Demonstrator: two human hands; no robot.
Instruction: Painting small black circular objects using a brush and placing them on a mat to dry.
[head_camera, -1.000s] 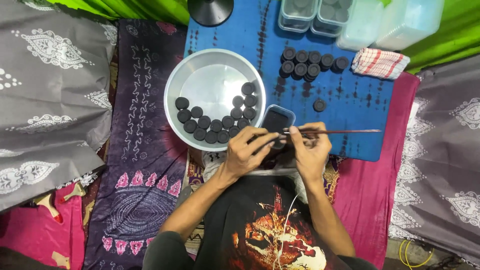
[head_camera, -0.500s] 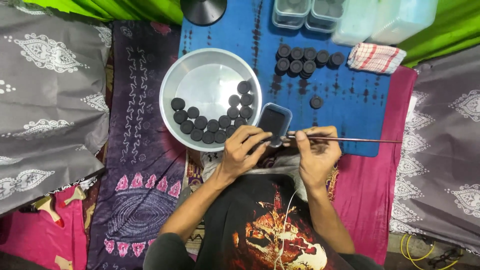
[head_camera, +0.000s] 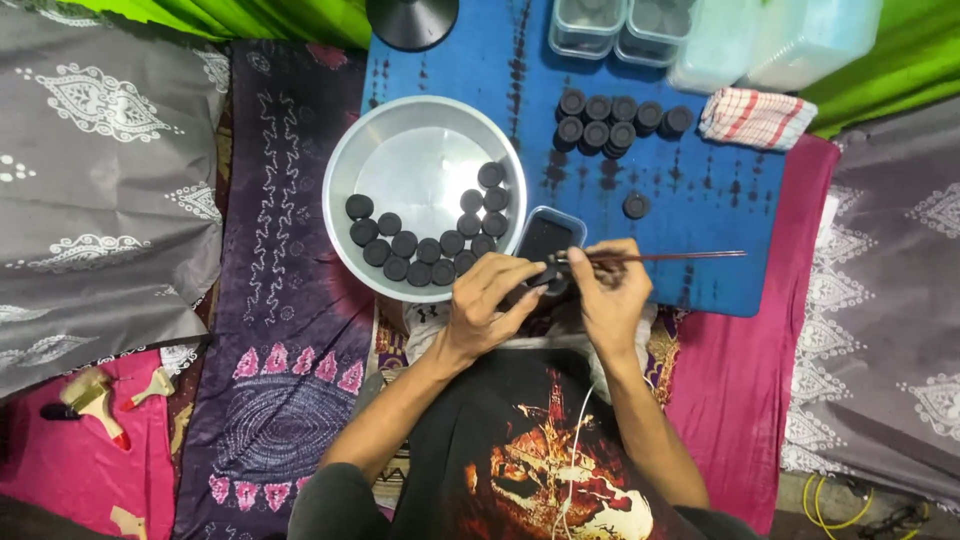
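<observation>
My left hand (head_camera: 490, 300) grips a small black round disc (head_camera: 548, 275) just below a small blue tub of dark liquid (head_camera: 545, 238). My right hand (head_camera: 612, 290) holds a thin long brush (head_camera: 665, 257) whose handle points right, its tip meeting the disc. Both hands sit close together above my lap. A round metal bowl (head_camera: 400, 130) to the left holds several black discs (head_camera: 420, 245) along its near rim. More black discs (head_camera: 610, 120) lie grouped on the blue cloth (head_camera: 700, 190), with one lone disc (head_camera: 636, 205) apart.
Clear plastic containers (head_camera: 620, 20) and pale tubs (head_camera: 780, 35) stand at the far edge, beside a red-checked folded cloth (head_camera: 757, 117). A black round base (head_camera: 412, 20) is at top. Grey patterned cloths lie on both sides. Small brushes (head_camera: 95, 395) lie at lower left on pink cloth.
Both hands stay together at the disc by the blue tub; the brush has shifted slightly. The view has drifted a little.
</observation>
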